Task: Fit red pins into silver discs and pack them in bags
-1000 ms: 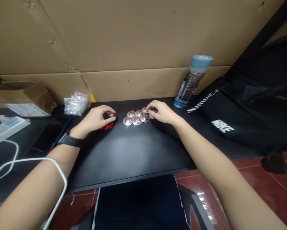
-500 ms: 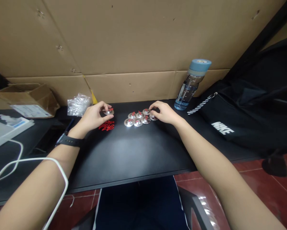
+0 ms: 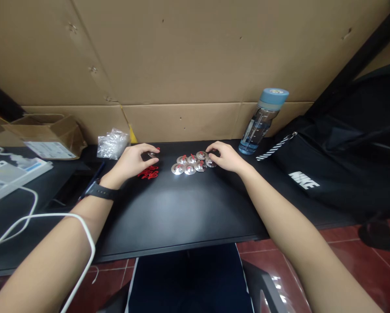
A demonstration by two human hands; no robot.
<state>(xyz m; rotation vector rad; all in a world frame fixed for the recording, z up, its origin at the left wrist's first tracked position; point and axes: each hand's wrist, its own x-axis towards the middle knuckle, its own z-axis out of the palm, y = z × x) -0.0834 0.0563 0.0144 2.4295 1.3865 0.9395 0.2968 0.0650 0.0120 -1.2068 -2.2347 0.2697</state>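
Left hand (image 3: 133,161) curled at one cymbal (image 3: 152,154), right hand (image 3: 226,156) beside seven more cymbals (image 3: 190,170).
Whether the left grips, I cannot tell; the right's thumb and forefinger stand slightly parted. The seven lie clustered on the bench (image 3: 175,213), with red cords (image 3: 153,173) near the left thumb.

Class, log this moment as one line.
left hand: at finger cymbal, grip unclear; right hand: at right end of cymbal cluster; red cords: on black table; water bottle: beside Nike bag
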